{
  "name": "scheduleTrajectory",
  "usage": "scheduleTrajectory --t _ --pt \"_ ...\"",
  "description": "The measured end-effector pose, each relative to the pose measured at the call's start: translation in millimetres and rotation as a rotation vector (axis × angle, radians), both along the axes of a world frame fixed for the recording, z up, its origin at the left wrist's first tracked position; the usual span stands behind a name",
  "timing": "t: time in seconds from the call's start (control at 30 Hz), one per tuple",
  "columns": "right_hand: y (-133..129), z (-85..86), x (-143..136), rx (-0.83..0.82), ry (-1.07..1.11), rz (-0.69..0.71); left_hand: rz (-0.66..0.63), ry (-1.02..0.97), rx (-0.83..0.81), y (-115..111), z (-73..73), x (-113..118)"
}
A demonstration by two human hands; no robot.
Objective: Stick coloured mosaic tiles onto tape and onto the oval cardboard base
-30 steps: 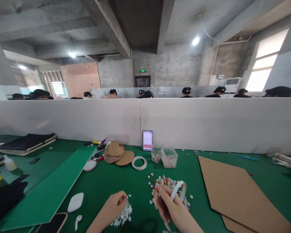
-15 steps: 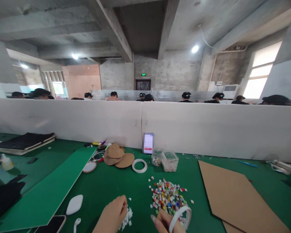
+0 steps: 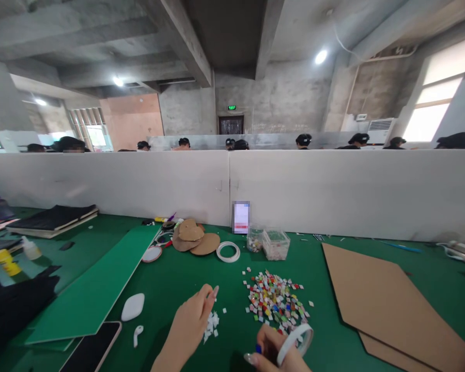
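Observation:
My left hand (image 3: 191, 320) is closed in a pinch just above a small heap of white scraps (image 3: 210, 329); what its fingertips hold, if anything, is too small to make out. Low in the view, my right hand (image 3: 273, 351) grips a small blue mosaic tile (image 3: 258, 349) between thumb and finger. A white ring like a roll of tape (image 3: 294, 342) sits looped around that same hand. Beyond it spreads a loose pile of mosaic tiles (image 3: 273, 297) in many colours, partly covered by the hand and ring.
Brown cardboard sheets (image 3: 383, 289) lie at right, a green board (image 3: 96, 289) at left. An earbud case (image 3: 133, 307), an earbud (image 3: 138, 336) and a phone (image 3: 93, 349) are nearby. Cardboard discs (image 3: 205, 244), a white ring (image 3: 228, 252) and a clear box (image 3: 276, 245) stand toward the white partition (image 3: 333, 191).
The view has shifted a little. My right hand now shows a blue tile between its fingertips, with the ring still on it. My left hand's fingers have lifted slightly above the scraps.

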State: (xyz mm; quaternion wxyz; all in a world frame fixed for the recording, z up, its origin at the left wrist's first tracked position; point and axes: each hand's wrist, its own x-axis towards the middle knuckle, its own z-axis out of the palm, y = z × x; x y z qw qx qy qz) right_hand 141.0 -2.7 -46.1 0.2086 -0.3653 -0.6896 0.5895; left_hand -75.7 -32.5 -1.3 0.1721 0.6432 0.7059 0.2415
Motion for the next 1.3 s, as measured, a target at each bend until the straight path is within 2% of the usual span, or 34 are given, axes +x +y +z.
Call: scheduleTrajectory --t 0.13,0.23,0.37,0.47,0.63,0.73,0.83,1.07,1.17,1.3 --pt "-1 -4.2 -3 0.01 0.108 -0.066 0.037 0.038 0.064 6 -9.2 2" --pt "-2 -5.1 -3 0.034 0.109 -0.099 0.007 -0.11 0.085 9 -12.6 5" --pt "-3 -4.5 1 0.064 0.1 -0.085 -0.15 -0.301 0.034 3 -13.5 26" --pt "-4 -3.3 4 0.086 0.092 -0.037 -0.316 -0.22 -0.042 -6 -16.7 49" --pt "-4 6.8 9 0.07 0.113 0.027 -0.419 -0.153 -0.094 -14 -23.9 68" --pt "-5 15.8 12 0.102 0.083 0.037 -0.421 -0.137 -0.09 -13 -28.1 68" --pt "-5 20.0 15 0.216 -0.01 0.045 -0.389 -0.103 -0.089 -11 -32.3 67" --pt "-3 10.5 16 0.537 -0.251 0.031 -0.438 -0.067 -0.093 -11 -33.7 71" --pt "-3 13.3 16 0.524 -0.205 0.011 -0.426 -0.141 -0.07 -12 -33.0 74" --pt "-1 19.1 18 0.451 -0.057 -0.111 -0.354 -0.291 -0.031 -12 -31.9 76"
